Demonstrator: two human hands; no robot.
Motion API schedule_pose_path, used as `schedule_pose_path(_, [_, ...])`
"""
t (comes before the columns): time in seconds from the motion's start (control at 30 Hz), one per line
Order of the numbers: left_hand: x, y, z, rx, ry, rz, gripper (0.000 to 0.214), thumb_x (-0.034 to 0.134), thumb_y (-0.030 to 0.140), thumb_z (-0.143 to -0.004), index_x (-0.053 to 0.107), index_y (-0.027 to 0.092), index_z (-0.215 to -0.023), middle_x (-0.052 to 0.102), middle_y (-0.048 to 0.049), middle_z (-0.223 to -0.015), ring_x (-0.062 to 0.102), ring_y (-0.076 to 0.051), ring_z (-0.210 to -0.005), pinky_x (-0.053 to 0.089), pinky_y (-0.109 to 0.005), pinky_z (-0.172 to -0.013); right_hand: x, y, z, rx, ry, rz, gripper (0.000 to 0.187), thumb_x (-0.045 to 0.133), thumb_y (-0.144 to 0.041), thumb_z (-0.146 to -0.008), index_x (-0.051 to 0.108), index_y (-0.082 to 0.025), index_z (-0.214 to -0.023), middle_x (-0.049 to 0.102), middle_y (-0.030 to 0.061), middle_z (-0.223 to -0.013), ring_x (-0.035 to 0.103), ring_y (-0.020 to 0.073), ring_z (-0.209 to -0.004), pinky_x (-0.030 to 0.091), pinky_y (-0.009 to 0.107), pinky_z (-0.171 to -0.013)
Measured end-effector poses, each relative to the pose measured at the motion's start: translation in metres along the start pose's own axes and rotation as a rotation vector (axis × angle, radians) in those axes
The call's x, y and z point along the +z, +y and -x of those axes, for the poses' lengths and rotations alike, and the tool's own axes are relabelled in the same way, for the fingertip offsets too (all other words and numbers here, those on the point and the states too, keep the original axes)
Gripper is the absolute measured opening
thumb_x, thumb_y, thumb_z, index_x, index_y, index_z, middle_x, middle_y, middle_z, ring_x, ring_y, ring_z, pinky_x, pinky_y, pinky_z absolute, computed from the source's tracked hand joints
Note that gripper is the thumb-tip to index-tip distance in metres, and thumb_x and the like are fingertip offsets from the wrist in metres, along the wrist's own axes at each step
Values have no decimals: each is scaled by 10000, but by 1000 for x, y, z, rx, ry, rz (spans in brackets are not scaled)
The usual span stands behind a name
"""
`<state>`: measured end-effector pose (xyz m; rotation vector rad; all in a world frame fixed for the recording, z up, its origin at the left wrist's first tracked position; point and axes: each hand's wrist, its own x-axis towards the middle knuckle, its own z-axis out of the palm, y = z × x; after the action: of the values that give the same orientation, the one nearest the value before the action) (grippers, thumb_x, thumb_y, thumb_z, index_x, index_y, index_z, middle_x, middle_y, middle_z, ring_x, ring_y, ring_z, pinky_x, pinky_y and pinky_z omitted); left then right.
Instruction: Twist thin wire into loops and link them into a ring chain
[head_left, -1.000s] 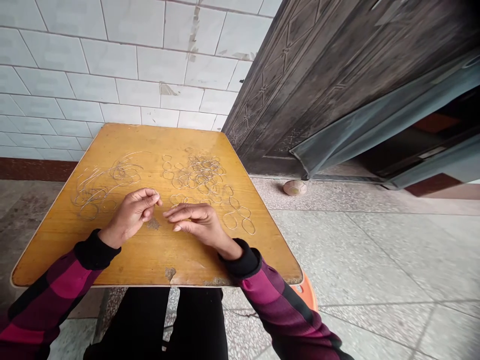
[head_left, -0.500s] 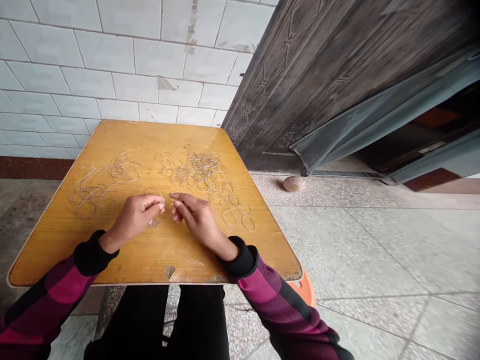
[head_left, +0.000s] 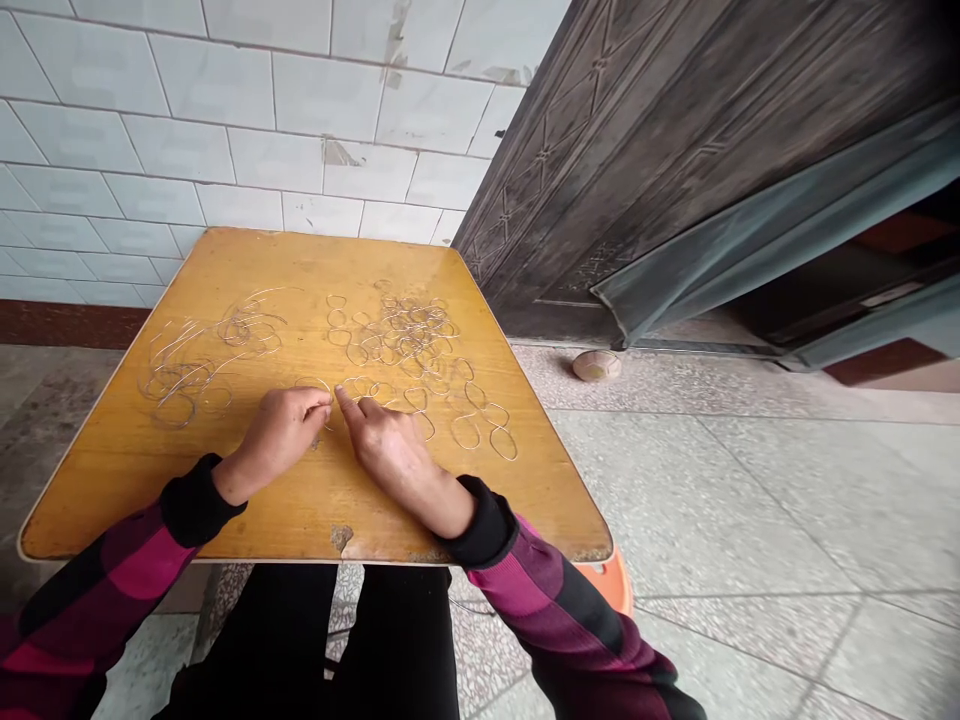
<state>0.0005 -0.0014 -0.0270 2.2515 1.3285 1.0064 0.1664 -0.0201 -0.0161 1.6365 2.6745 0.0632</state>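
Observation:
My left hand (head_left: 281,432) and my right hand (head_left: 382,445) meet fingertip to fingertip near the middle of a worn yellow wooden table (head_left: 247,510). Both pinch a thin wire loop (head_left: 313,384) that curves up just beyond the fingers. Behind my right hand lies a heap of closed wire rings (head_left: 401,340), and a row of rings (head_left: 484,425) trails off to its right. A tangle of loose wire (head_left: 199,365) is spread behind my left hand. Both sleeves are black and magenta.
A white tiled wall (head_left: 247,110) stands behind the table. A dark patterned metal door (head_left: 675,150) runs along the right. A small round object (head_left: 596,365) lies on the speckled floor by the door. An orange stool edge (head_left: 611,580) shows under the table's right corner.
My hands have moved forward and come together: a second ago they lay apart with fingers relaxed, and now both pinch the wire loop. The view has tipped slightly downward.

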Motion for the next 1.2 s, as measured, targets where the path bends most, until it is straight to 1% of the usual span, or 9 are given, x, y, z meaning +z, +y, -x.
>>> schedule_pose_path(0.17, [2, 0, 0, 18, -33, -80, 263, 505, 122, -832, 521, 162, -572, 541, 5, -546, 483, -108, -528, 334, -237, -539, -3, -3, -1, -8, -52, 16, 465, 282, -120, -964, 377, -142, -1419, 655, 141, -971, 675, 221, -762, 468, 294, -560])
schedule_pose_path(0.33, [2, 3, 0, 73, -56, -189, 233, 519, 91, -830, 564, 160, -612, 597, -13, -585, 514, -123, -546, 332, -249, -544, -6, -6, -2, 2, -99, -7, 422, 279, -118, -968, 420, -124, -1366, 662, 151, -978, 683, 227, -782, 492, 306, -592])
schedule_pose_path(0.5, [4, 6, 2, 48, -114, -278, 203, 525, 97, -841, 597, 156, -661, 657, -46, -663, 571, -156, -608, 358, -273, -577, -6, -8, -3, 0, -117, -11, 383, 282, -116, -964, 469, -104, -1299, 662, 154, -971, 687, 245, -783, 499, 323, -583])
schedule_pose_path(0.67, [5, 6, 2, 26, -149, -293, 203, 499, 88, -850, 593, 161, -686, 665, -46, -679, 593, -159, -623, 367, -272, -581, -4, -8, -2, -21, -121, -4, 332, 303, -124, -964, 514, -112, -1219, 662, 145, -934, 684, 231, -778, 500, 307, -596])
schedule_pose_path(0.77, [4, 6, 2, 20, -172, -278, 189, 490, 82, -854, 597, 162, -721, 674, -46, -707, 611, -163, -655, 384, -271, -604, -5, -8, -2, -30, -133, -7, 324, 318, -124, -959, 514, -116, -1217, 661, 142, -940, 684, 238, -787, 508, 314, -605])
schedule_pose_path(0.9, [5, 5, 3, 42, -184, -280, 204, 480, 97, -868, 598, 162, -715, 679, -54, -719, 615, -173, -662, 395, -279, -610, -6, -7, -2, -24, -137, -21, 328, 309, -130, -961, 516, -118, -1215, 662, 139, -949, 686, 249, -784, 510, 330, -604])
schedule_pose_path(1.1, [7, 3, 4, 110, -180, -301, 223, 467, 24, -814, 608, 167, -716, 677, -44, -716, 615, -165, -649, 409, -277, -599, -6, -5, -2, -21, -156, -79, 330, 314, -95, -937, 558, -104, -1159, 670, 138, -947, 672, 233, -760, 463, 311, -597])
schedule_pose_path(1.2, [6, 3, 4, 110, -171, -283, 234, 459, 11, -803, 621, 170, -744, 686, -45, -735, 626, -166, -674, 420, -275, -614, -1, -1, -2, -22, -111, -166, 299, 363, -82, -908, 598, -125, -1089, 684, 108, -903, 649, 195, -729, 414, 282, -613])
